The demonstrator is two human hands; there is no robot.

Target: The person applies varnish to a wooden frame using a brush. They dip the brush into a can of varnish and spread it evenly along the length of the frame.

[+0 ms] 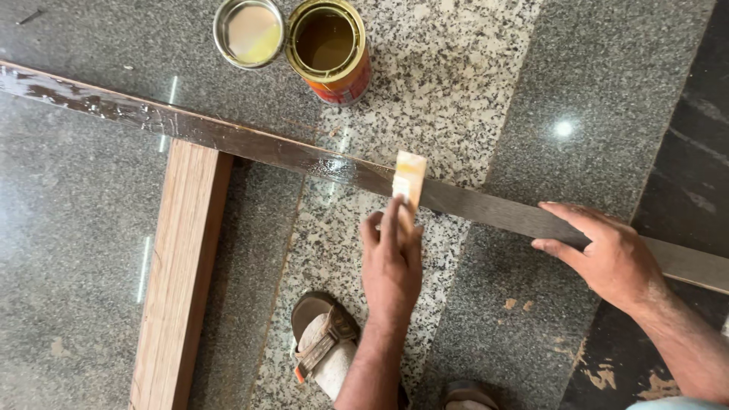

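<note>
A long, thin dark wooden strip [486, 209] runs slantwise across the granite floor. Its left part [228, 137] shines wet; the right part is matte. My left hand [391, 262] grips the handle of a flat paintbrush [408, 178], whose pale bristles rest on the strip where the wet sheen ends. My right hand [607, 254] lies palm down on the dry part of the strip, fingers pointing left.
An open tin [328, 45] of brown liquid stands beyond the strip, its lid [248, 32] lying beside it on the left. A light wooden plank [182, 273] lies under the strip at the left. My sandalled foot [323, 342] is below my left hand.
</note>
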